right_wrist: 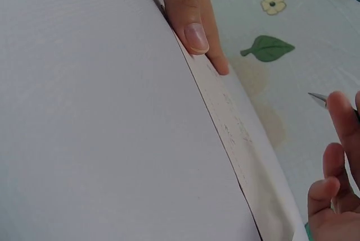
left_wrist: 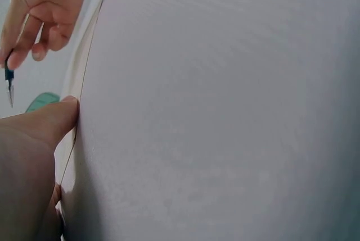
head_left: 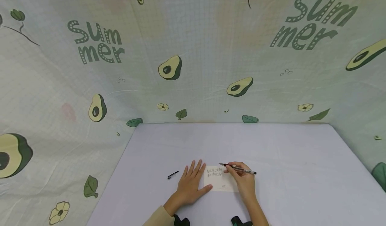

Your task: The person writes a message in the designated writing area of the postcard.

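Note:
A small sheet of cream paper [head_left: 221, 186] lies on the white table, with lines of handwriting near its top and a small mark low down. My left hand [head_left: 191, 184] lies flat with fingers spread at the paper's left side, its thumb [left_wrist: 63, 112] on the lower left edge. Above the paper's right part, my right hand [head_left: 243, 179] pinches a pen [head_left: 241, 169] between thumb and fingers. The pen's metal tip [right_wrist: 318, 98] points left and is raised off the paper. To the left of my left hand lies a black pen cap [head_left: 173, 175].
The white table [head_left: 301, 165] reaches back to a hanging cloth [head_left: 199, 85] printed with avocados and leaves. Dark wrist devices [head_left: 182, 221] show at the bottom edge, below both hands.

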Tool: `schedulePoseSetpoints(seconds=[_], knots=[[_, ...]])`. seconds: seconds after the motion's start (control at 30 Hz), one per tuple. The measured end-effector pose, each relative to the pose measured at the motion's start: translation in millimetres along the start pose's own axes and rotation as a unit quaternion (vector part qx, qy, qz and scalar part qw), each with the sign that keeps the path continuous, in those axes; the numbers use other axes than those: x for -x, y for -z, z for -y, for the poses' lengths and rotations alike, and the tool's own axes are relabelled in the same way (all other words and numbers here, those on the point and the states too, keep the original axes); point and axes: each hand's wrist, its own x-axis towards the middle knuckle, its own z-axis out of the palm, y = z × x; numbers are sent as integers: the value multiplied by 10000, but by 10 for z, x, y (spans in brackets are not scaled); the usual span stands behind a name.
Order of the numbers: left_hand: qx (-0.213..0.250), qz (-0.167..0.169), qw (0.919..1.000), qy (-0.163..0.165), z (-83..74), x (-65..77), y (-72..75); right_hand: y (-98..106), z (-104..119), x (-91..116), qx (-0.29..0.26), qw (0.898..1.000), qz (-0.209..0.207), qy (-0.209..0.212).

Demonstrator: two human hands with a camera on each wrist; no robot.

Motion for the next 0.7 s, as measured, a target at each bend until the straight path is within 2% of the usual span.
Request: schedulePoseSetpoints(seconds=[0.2, 0.3, 0.4, 0.57, 0.7], knots=[[-112, 148, 9998, 100, 2, -17, -10, 43, 16, 2, 291, 9953, 648, 665], [-133, 195, 9996, 135, 4, -22, -8, 41, 49, 11, 475, 9912, 826, 914], [-119, 180, 9997, 121, 3, -21, -7, 25, 82, 34, 592, 9896, 787, 1048], [-23, 85, 9999, 70, 0, -9, -4, -2, 101, 57, 927, 9863, 471, 1277], [69, 17, 10000, 40, 3, 2, -7, -6, 120, 64, 749, 9869, 383, 1380]])
